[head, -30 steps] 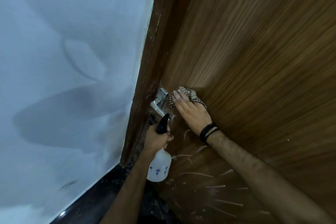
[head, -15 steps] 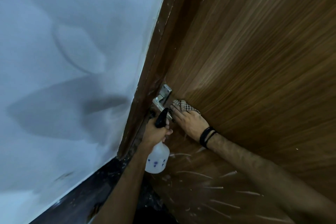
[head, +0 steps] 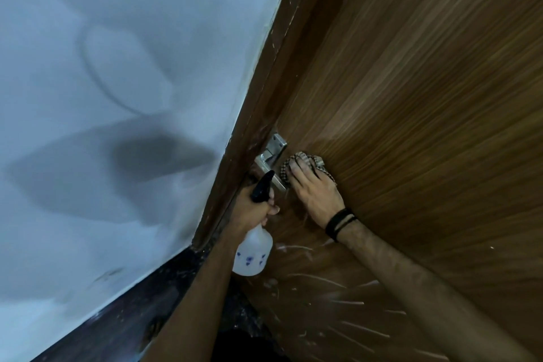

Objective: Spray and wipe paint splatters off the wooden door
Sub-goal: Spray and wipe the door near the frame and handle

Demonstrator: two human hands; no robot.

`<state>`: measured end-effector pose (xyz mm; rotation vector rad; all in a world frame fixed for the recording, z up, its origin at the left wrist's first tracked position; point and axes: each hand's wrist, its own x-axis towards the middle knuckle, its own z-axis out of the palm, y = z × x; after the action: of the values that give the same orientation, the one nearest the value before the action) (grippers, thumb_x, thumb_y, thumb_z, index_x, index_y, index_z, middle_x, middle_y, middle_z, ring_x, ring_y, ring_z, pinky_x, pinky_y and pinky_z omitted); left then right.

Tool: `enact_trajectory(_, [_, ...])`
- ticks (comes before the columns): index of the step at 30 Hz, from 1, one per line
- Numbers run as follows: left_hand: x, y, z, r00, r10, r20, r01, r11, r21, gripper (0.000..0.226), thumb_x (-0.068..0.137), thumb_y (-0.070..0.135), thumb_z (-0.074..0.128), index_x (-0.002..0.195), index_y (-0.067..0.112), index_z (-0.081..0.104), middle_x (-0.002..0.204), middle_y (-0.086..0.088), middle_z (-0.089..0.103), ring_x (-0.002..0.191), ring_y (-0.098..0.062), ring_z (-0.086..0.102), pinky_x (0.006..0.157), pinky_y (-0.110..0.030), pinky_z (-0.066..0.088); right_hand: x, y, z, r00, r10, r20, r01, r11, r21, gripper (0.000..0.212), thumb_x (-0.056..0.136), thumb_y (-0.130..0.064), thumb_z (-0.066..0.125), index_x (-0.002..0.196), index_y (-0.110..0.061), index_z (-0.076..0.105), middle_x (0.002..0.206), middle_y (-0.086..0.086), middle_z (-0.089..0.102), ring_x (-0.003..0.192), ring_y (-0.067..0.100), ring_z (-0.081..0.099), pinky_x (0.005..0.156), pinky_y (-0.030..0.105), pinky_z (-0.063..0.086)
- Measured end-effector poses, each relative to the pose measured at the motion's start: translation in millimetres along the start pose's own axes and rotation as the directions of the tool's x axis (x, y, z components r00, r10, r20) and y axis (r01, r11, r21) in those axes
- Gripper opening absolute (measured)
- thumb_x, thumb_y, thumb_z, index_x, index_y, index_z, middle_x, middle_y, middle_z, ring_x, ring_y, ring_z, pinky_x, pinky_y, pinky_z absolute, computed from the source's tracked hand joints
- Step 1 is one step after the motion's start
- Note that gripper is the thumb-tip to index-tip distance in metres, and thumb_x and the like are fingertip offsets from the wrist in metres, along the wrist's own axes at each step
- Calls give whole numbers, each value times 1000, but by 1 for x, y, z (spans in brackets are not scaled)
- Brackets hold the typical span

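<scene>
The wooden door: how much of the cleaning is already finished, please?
The upper wooden door looks clean. In hand: the right hand presses the checked cloth beside the handle; the left hand grips the spray bottle. Left: white paint streaks low down.

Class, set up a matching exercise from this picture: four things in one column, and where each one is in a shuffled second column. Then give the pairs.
Things:
1. spray bottle
2. checked cloth
3. door handle
4. paint splatters

Places:
A. under the right hand
B. low on the wooden door
C. in the left hand
D. at the door's edge, left of the cloth

Pairs: 1-C, 2-A, 3-D, 4-B
</scene>
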<state>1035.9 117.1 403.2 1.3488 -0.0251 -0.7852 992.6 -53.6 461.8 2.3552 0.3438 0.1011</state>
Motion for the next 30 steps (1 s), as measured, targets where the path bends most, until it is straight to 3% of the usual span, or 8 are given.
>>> enact_trajectory(4, [1,6,-10,1000,2,-2,-2,1000,-7,25,85,-13,65,88,12,61,75,-3,59,59,-16,52,50,-25,43,-14,16,-8,997,74,-26,-74,997,1,66,77,-19,73,139,-7,55,147,13,50,137,27,44,111,38,26])
enact_trajectory(8, [3,14,-20,1000,6,9,-6,999,39,25,83,-12,67,88,12,62,76,-4,61,61,-19,51,49,-24,45,25,26,-26,924,324,-200,-309,945,103,58,89,-10,63,144,-8,47,153,9,43,142,23,33,111,38,28])
enact_trajectory(10, [4,18,-25,1000,-7,19,6,998,66,26,83,-11,68,88,13,63,77,-3,62,61,-17,52,50,-25,45,51,27,-32,899,375,-227,-349,925,148,54,93,-11,59,146,-10,45,155,7,41,143,21,33,112,38,30])
enact_trajectory(14, [5,29,-33,999,-5,49,0,996,89,29,82,-14,67,83,15,61,73,-2,59,57,-16,49,48,-25,43,69,12,-25,932,341,-121,-315,930,191,56,92,-4,34,146,-9,46,156,8,40,143,22,38,110,39,38])
enact_trajectory(17, [5,33,-41,998,-6,60,-1,992,128,30,82,-14,67,82,15,61,70,-1,59,59,-16,51,47,-24,43,58,-11,-13,962,274,9,-267,926,267,62,89,-5,26,147,-10,45,158,7,36,142,22,39,97,38,51])
enact_trajectory(23, [4,28,-53,998,-45,45,37,986,164,28,83,-12,69,83,15,62,72,-2,61,57,-17,49,50,-25,43,43,-18,-16,962,267,52,-269,905,328,61,90,-9,27,147,-14,45,157,5,38,141,22,41,104,36,44])
enact_trajectory(26, [3,25,-50,997,-80,14,76,978,195,23,83,-10,70,82,12,62,69,-4,60,52,-15,48,48,-24,44,57,-17,-20,950,313,21,-298,880,370,55,92,-9,29,143,-12,49,149,7,48,136,25,45,114,42,31])
enact_trajectory(30, [5,26,-46,994,-100,-35,105,966,236,19,83,-6,73,81,9,62,64,-4,59,48,-16,48,45,-21,44,78,-30,-15,926,378,-8,-301,749,591,36,96,-20,53,129,-7,59,128,10,62,115,30,56,103,43,43])
